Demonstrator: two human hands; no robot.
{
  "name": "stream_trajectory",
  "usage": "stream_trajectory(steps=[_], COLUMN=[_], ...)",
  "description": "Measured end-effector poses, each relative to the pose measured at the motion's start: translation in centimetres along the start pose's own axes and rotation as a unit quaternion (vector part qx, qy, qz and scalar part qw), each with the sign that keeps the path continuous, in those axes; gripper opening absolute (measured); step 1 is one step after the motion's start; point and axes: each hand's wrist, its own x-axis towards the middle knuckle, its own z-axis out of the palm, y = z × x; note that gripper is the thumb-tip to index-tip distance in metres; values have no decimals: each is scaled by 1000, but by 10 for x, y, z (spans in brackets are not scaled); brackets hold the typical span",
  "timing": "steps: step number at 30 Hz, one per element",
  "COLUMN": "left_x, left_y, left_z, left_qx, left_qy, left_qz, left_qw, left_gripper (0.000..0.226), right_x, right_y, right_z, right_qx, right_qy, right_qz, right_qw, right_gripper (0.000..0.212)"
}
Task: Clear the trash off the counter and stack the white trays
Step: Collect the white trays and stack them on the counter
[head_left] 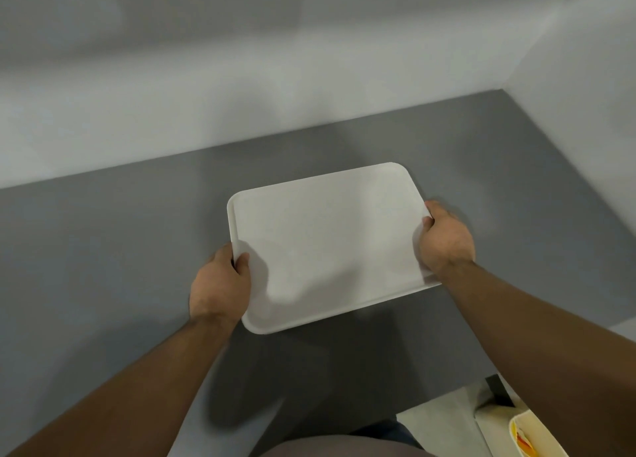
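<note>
Tray (327, 243), white, gripped at both short edges: my left hand (220, 288) curls round the near-left edge with the thumb on top, my right hand (444, 240) does likewise on the right edge, and the shadow beneath suggests it hangs just above the grey counter (103, 250). Only this one tray shows, so I cannot tell whether a stack exists; I judge the stacking under way, not finished. Pale container (526, 436) at lower right holds yellow and red scraps, possibly binned trash, which would suggest the clearing is largely done.
</note>
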Motion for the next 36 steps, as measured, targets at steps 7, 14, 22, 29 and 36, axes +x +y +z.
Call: stream_trajectory(steps=[7,14,22,29,36], left_x=[3,5,-33,-24,-7], left_y=[-6,-6,-11,-2,59], left_z=[-3,-14,-17,-6,14], left_qx=[-13,-74,51,139,171], left_qy=[-21,-52,-217,-230,-212], left_qz=[21,29,183,197,209], left_qw=[999,996,957,943,939], left_gripper=[26,34,125,122,120], right_x=[-7,-16,-67,-104,-79], right_y=[-1,-2,12,25,50], right_z=[-4,-11,-22,-12,-13], right_qx=[9,26,-16,-84,-122], right_qy=[-54,-94,-101,-145,-81], right_qz=[6,38,-56,-147,-132], right_qw=[998,995,993,975,980], right_gripper=[52,57,76,94,64])
